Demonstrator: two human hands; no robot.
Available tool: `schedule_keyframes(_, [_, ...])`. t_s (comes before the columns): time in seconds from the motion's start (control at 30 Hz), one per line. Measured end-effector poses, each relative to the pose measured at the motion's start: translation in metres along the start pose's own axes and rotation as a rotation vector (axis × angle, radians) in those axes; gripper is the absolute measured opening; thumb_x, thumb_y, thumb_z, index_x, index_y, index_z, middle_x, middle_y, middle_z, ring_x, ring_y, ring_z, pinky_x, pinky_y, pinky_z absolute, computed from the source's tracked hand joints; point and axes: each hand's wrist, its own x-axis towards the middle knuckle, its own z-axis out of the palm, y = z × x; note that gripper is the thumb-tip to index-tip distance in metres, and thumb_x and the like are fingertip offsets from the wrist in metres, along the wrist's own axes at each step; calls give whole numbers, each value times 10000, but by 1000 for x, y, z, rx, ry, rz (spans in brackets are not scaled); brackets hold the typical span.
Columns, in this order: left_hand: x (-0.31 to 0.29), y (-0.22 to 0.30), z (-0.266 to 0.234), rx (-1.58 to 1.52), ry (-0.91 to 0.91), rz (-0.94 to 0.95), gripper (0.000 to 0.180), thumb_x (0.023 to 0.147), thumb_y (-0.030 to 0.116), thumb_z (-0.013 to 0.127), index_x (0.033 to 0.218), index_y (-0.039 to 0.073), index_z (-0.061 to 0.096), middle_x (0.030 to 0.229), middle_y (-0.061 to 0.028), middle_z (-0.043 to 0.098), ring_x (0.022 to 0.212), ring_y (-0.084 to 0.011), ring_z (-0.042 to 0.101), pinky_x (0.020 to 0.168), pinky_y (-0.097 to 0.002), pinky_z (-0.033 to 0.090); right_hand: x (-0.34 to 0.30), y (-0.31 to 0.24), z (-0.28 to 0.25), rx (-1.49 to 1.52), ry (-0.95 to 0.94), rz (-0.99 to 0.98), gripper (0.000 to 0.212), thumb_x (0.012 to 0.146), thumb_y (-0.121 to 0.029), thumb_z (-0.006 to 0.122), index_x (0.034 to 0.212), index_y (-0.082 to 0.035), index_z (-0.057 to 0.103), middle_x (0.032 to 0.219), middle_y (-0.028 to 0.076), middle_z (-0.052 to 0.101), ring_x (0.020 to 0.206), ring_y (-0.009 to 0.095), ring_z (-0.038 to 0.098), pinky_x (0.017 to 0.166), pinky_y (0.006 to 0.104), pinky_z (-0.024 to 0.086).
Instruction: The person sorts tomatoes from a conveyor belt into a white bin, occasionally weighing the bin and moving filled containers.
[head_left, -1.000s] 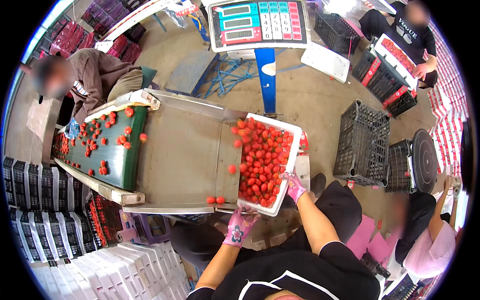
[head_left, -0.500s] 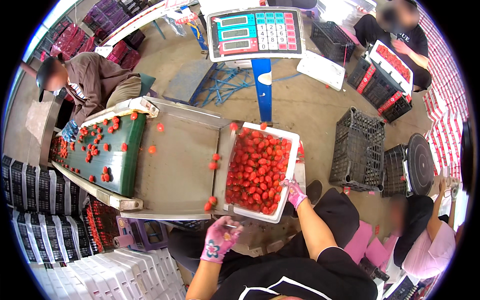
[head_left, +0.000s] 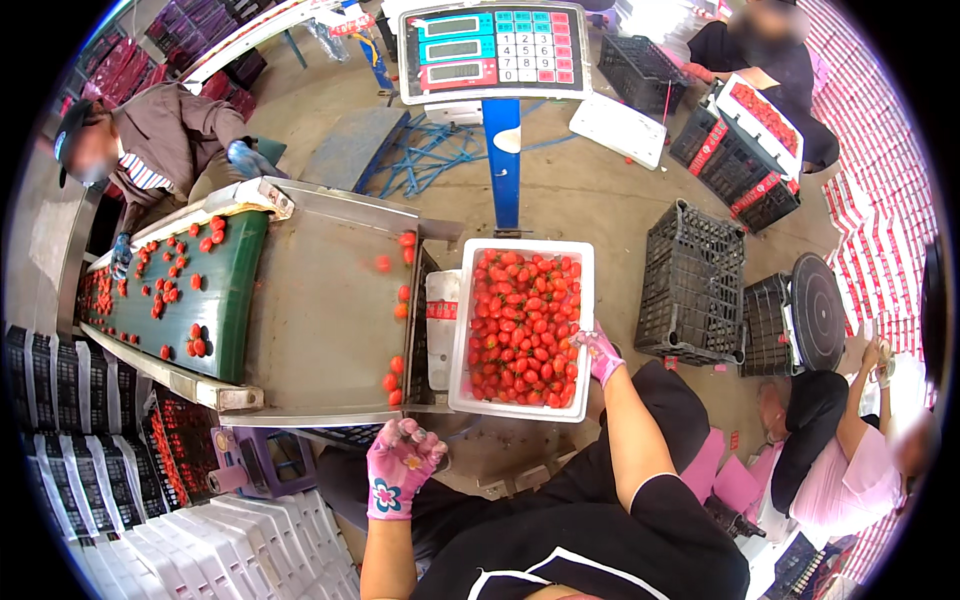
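My right hand [head_left: 600, 357] grips the right rim of the white tray [head_left: 587, 300], fingers closed over it. The tray is full of red tomatoes [head_left: 525, 330] and sits just beyond the right edge of the metal chute [head_left: 335, 300]. My left hand [head_left: 405, 467] hangs near the chute's lower right corner, fingers half curled; I cannot tell whether it holds anything. More tomatoes lie along the chute's right edge, in 3 loose groups.

scale panel [head_left: 493, 52]: digit keys [head_left: 517, 50] | crate label [head_left: 708, 147]: red, print too small
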Motion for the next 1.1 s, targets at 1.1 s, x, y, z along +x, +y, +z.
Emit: schedule_keyframes(1.1, [16,2,-137,977,-99,-245,361,890,201,575,1151,-39,510,1075,-137,597,979,-273,604,849,-396,500,49,-46,190,-1858,-55,-247,574,814,-457,540,1325,-223,428,1413,188,314,1246,398,354,1023,446,321])
